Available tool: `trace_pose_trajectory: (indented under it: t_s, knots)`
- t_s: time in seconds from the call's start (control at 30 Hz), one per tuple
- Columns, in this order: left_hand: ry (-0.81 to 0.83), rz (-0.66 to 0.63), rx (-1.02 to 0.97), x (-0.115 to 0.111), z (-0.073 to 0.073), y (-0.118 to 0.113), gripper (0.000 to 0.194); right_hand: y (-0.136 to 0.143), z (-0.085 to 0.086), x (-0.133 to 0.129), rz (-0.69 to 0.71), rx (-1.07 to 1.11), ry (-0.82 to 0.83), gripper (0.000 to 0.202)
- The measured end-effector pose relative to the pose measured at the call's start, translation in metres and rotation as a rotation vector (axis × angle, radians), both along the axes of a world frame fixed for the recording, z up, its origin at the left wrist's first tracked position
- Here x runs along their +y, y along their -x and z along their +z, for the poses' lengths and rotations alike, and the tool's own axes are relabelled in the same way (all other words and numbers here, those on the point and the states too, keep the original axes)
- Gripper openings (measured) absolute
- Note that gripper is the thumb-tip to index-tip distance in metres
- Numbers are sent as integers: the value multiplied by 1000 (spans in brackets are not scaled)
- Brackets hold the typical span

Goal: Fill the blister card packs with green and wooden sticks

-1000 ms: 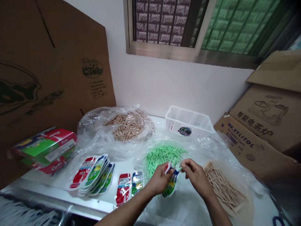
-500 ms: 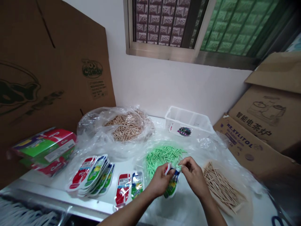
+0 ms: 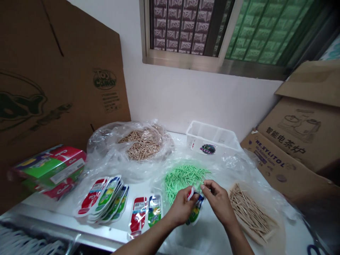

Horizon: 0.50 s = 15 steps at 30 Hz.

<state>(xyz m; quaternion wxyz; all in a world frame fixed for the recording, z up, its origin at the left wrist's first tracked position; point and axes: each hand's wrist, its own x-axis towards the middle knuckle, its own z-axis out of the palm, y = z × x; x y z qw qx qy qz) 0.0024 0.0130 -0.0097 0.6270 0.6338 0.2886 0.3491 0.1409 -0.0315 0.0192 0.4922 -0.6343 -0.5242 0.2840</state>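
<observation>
My left hand [image 3: 182, 205] grips a small red, blue and green printed packet [image 3: 196, 212], partly covered by the fingers. At the packet's upper edge, my right hand [image 3: 216, 200] is closed in a pinch. A bit of pale green shows by its fingertips, seemingly a thin stick; its far end cannot be made out. Just behind both hands lies a heap of light green sticks [image 3: 183, 177] on clear plastic. To the left, one red-and-green packet [image 3: 138, 214] lies flat near the table's front edge, and a fanned stack of similar packets [image 3: 108, 198] lies farther left.
Brown sticks fill a clear bag [image 3: 143, 145] at the back and a shallow tray [image 3: 265, 237] at right. A white plastic basket [image 3: 212, 138] stands by the wall. Cardboard boxes [image 3: 292, 141] flank the right, a large carton [image 3: 106, 53] the left. A wrapped colourful pack [image 3: 61, 166] lies before it.
Both hands stay together around the packet. The left hand and packet have tilted slightly, and the right fingertips have shifted a little closer to the packet's top.
</observation>
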Motion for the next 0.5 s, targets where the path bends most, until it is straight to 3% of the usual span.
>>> trace_pose_trajectory:
  t_s: [0.4, 0.5]
  knots:
    - [70, -44, -67, -3, 5, 0, 35, -3, -2, -2, -22, -30, -62, 8]
    - [57, -41, -84, -3, 6, 1, 33, -1, 0, -3, -26, -16, -73, 18]
